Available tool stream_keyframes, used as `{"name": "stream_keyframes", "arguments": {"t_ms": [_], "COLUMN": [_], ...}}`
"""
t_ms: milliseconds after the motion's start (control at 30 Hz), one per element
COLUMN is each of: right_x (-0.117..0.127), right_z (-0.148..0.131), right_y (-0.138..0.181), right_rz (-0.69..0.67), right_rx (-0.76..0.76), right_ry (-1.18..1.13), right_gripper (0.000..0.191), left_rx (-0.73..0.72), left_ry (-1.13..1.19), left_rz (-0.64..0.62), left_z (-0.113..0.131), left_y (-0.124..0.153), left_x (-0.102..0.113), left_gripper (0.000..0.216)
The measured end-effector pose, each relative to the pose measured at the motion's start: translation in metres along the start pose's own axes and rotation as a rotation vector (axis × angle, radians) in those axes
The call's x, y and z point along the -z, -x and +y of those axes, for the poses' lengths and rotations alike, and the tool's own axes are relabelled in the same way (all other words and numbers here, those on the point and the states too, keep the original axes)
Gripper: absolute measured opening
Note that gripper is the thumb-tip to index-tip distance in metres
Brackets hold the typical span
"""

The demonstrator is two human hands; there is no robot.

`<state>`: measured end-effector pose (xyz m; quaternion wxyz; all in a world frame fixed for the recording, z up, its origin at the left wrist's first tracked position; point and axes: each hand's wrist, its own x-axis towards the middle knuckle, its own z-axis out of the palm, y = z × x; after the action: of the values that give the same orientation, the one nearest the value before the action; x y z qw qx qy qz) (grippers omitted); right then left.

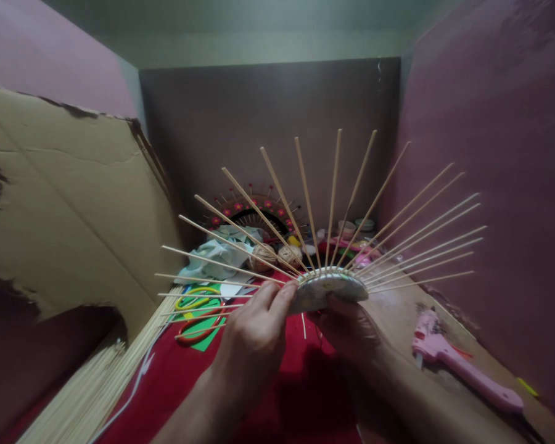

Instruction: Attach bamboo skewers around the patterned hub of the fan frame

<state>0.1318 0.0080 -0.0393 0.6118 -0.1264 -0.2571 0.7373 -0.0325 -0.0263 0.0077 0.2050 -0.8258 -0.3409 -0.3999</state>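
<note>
A round, shiny silver disc (329,290) fringed with a fan of thin pale wooden skewers (337,203) is held up at the centre of the scene, tilted nearly edge-on. Its left rim is pinched by the left hand (254,336), thumb and fingertips closed on it; its underside is supported from the right by the right hand (349,330), whose fingers are curled beneath in shadow. Below lies a red cloth-covered surface (300,382). A pink plastic glue gun (457,364) rests at near right, a bundle of loose wooden sticks (97,382) at near left beside a torn brown cardboard sheet (69,203). Two balls of beige twine (275,256) sit farther back.
</note>
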Motion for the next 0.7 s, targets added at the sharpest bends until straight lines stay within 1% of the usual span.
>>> {"name": "stream_keyframes", "arguments": {"t_ms": [200, 400, 533, 700], "right_x": [0.0023, 0.0024, 0.0023, 0.0022], "right_z": [0.0005, 0.0010, 0.0009, 0.0008], "right_y": [0.0002, 0.0008, 0.0011, 0.0011], "right_rz": [-0.006, 0.016, 0.001, 0.022], "right_rx": [-0.006, -0.012, -0.010, -0.026], "right_ry": [0.025, 0.028, 0.030, 0.028], "right_gripper": [0.030, 0.033, 0.033, 0.032], "left_rx": [0.016, 0.007, 0.008, -0.001], "left_ry": [0.029, 0.035, 0.035, 0.036], "left_rz": [-0.007, 0.014, 0.009, 0.040], "left_z": [-0.0001, 0.0006, 0.0006, -0.0007], "left_y": [0.0003, 0.0013, 0.0015, 0.0032], "left_x": [-0.0006, 0.0006, 0.0000, -0.0016], "left_gripper": [0.031, 0.031, 0.031, 0.032]}}
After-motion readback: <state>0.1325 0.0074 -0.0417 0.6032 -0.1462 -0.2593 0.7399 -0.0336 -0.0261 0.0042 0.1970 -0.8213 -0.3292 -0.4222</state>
